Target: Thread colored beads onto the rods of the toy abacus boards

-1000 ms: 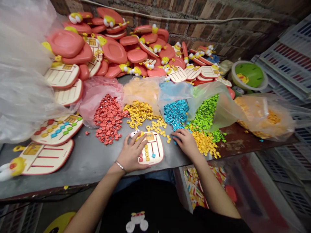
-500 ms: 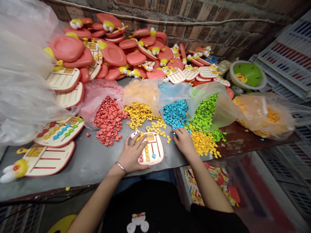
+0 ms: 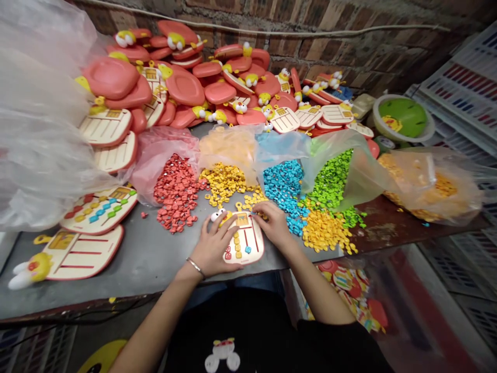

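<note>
Wall: A rough brick wall (image 3: 310,31) stands behind a gray table (image 3: 135,269).

Board: A small cream board (image 3: 256,248) with a red edge lies flat on the table, near the front edge, right under both hands. A little duck head (image 3: 218,214) sits at its top end. Small yellow beads (image 3: 236,246) sit in a row on it, with a blue bead (image 3: 247,249) and red beads (image 3: 228,254) too.

Left hand: The left hand (image 3: 213,247) is open, not gripping. It lies with spread fingers on the board and looks like it stops the board from sliding. A bracelet (image 3: 195,267) is on that wrist.

Right hand: The right hand (image 3: 274,224) reaches over the board's top corner, with its fingers bent down by loose beads. I cannot tell if it is pinching a bead.

Beads: Heaps of red beads (image 3: 176,194), more yellow beads (image 3: 223,181), blue beads (image 3: 283,189) and green beads (image 3: 332,178) spill from plastic bags just past the board.

Other boards: A board with beads on it (image 3: 99,210) lies to the left, beside a bare one (image 3: 77,254).

Pile: Many red-backed boards (image 3: 182,85) are heaped by the wall.
</note>
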Available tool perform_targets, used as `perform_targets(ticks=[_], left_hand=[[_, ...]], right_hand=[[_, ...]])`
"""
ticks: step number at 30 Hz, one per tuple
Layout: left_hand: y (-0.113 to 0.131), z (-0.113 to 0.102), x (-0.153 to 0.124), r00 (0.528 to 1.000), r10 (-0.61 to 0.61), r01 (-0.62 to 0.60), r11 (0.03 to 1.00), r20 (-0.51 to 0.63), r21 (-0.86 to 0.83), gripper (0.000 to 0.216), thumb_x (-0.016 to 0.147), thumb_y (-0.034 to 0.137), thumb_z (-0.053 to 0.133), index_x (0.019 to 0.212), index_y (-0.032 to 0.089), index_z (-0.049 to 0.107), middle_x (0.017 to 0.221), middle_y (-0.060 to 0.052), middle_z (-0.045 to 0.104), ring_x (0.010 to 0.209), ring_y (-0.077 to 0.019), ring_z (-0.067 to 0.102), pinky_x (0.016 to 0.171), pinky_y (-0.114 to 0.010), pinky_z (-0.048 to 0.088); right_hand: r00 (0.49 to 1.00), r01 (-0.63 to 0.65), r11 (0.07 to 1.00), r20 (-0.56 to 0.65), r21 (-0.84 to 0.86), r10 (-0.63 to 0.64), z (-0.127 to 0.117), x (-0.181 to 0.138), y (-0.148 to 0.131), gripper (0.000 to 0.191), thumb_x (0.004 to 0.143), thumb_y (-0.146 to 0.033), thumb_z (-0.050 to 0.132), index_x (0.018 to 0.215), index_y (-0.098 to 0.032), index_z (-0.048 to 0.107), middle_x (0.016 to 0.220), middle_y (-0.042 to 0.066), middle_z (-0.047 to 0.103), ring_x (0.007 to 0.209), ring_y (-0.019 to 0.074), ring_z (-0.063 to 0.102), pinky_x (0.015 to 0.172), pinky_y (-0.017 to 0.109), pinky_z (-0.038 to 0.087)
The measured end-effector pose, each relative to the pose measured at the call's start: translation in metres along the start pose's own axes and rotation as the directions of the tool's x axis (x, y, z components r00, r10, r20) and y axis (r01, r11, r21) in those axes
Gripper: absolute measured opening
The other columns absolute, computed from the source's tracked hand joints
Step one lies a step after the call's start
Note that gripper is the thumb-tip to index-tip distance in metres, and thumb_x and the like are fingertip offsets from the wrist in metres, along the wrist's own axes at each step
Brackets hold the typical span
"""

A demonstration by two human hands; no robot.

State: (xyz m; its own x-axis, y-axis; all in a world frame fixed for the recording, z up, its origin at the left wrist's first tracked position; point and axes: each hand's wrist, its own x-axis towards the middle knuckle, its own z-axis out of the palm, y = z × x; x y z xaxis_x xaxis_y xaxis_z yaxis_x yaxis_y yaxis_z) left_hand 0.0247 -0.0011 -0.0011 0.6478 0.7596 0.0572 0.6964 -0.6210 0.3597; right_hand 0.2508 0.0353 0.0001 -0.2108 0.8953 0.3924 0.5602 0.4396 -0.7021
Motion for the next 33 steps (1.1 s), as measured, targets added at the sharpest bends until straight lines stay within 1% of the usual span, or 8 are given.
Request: perform_targets(ticks=[9, 13, 19, 24, 26, 29, 31, 33], left_hand=[[0.001, 0.0, 0.0, 1.0, 0.007, -0.007, 1.0, -0.008, 0.006, 0.088, 0.065, 0.072, 0.066, 0.134, 0.019, 0.049, 0.155, -0.01, 0.032, 0.143, -0.0358, 0.02, 0.115, -0.056, 0.002], [0.001, 0.001, 0.0, 1.0, 0.005, -0.005, 1.0, -0.015, 0.008, 0.091, 0.064, 0.072, 0.066, 0.135, 0.018, 0.048, 0.154, -0.011, 0.033, 0.143, -0.0364, 0.02, 0.115, -0.056, 0.004], [0.001, 0.001, 0.001, 1.0, 0.009, -0.009, 1.0, -0.023, 0.013, 0.092, 0.063, 0.07, 0.068, 0.137, 0.019, 0.048, 0.153, -0.011, 0.035, 0.143, -0.0366, 0.022, 0.115, -0.057, 0.006], [0.001, 0.0, 0.001, 1.0, 0.01, -0.01, 1.0, -0.024, 0.015, 0.086, 0.065, 0.07, 0.066, 0.134, 0.021, 0.051, 0.154, -0.01, 0.034, 0.143, -0.0366, 0.022, 0.115, -0.057, 0.005], [0.001, 0.001, 0.001, 1.0, 0.012, -0.012, 1.0, -0.02, 0.016, 0.085, 0.065, 0.07, 0.066, 0.133, 0.021, 0.051, 0.154, -0.01, 0.033, 0.142, -0.0371, 0.022, 0.114, -0.058, 0.004], [0.001, 0.001, 0.001, 1.0, 0.015, -0.014, 1.0, -0.017, 0.018, 0.084, 0.065, 0.07, 0.066, 0.133, 0.022, 0.052, 0.154, -0.01, 0.033, 0.142, -0.0378, 0.021, 0.114, -0.058, 0.005], [0.0, 0.002, 0.001, 1.0, 0.012, -0.012, 1.0, -0.019, 0.018, 0.084, 0.065, 0.07, 0.066, 0.133, 0.022, 0.052, 0.154, -0.011, 0.033, 0.143, -0.0379, 0.021, 0.114, -0.058, 0.004], [0.0, 0.003, 0.0, 1.0, 0.01, -0.009, 1.0, -0.019, 0.017, 0.084, 0.065, 0.071, 0.066, 0.133, 0.022, 0.052, 0.154, -0.011, 0.033, 0.143, -0.0379, 0.02, 0.114, -0.058, 0.004]], right_hand=[[0.976, 0.188, 0.976, 0.127, -0.106, -0.174, -0.003, -0.016, 0.004, 0.014, 0.094, -0.017, 0.053, 0.093, -0.018, 0.067, 0.1, 0.01, 0.07, 0.096, 0.0226, 0.062, 0.085, 0.04, 0.053], [0.976, 0.159, 0.986, 0.16, -0.044, -0.15, -0.007, -0.024, -0.002, 0.015, 0.092, -0.014, 0.054, 0.089, -0.02, 0.067, 0.092, 0.007, 0.071, 0.09, 0.0215, 0.063, 0.081, 0.038, 0.053], [0.991, 0.079, 0.993, 0.104, 0.089, -0.088, 0.011, -0.024, -0.01, 0.013, 0.091, -0.015, 0.057, 0.086, -0.021, 0.068, 0.088, 0.006, 0.072, 0.088, 0.0206, 0.064, 0.082, 0.038, 0.051], [0.915, 0.037, 0.97, 0.382, 0.242, -0.13, -0.018, -0.023, -0.014, 0.008, 0.088, -0.026, 0.065, 0.083, -0.022, 0.068, 0.084, 0.003, 0.072, 0.086, 0.0191, 0.064, 0.086, 0.037, 0.05], [0.956, -0.001, 0.989, 0.289, 0.149, -0.042, -0.037, -0.028, -0.008, 0.009, 0.089, -0.029, 0.063, 0.089, -0.022, 0.069, 0.09, 0.004, 0.072, 0.09, 0.0203, 0.064, 0.086, 0.037, 0.049], [0.996, -0.091, 0.953, -0.006, -0.289, 0.094, -0.055, -0.036, 0.009, 0.014, 0.091, -0.028, 0.06, 0.096, -0.021, 0.07, 0.096, 0.009, 0.069, 0.095, 0.025, 0.059, 0.084, 0.04, 0.046], [0.994, -0.099, 0.839, -0.011, -0.535, 0.11, -0.058, -0.041, 0.021, 0.015, 0.091, -0.024, 0.057, 0.093, -0.019, 0.071, 0.092, 0.01, 0.069, 0.091, 0.0266, 0.056, 0.081, 0.04, 0.045], [0.992, -0.058, 0.776, 0.051, -0.628, 0.115, -0.055, -0.045, 0.029, 0.02, 0.092, -0.02, 0.053, 0.089, -0.018, 0.072, 0.089, 0.011, 0.068, 0.087, 0.0261, 0.056, 0.077, 0.038, 0.045]])
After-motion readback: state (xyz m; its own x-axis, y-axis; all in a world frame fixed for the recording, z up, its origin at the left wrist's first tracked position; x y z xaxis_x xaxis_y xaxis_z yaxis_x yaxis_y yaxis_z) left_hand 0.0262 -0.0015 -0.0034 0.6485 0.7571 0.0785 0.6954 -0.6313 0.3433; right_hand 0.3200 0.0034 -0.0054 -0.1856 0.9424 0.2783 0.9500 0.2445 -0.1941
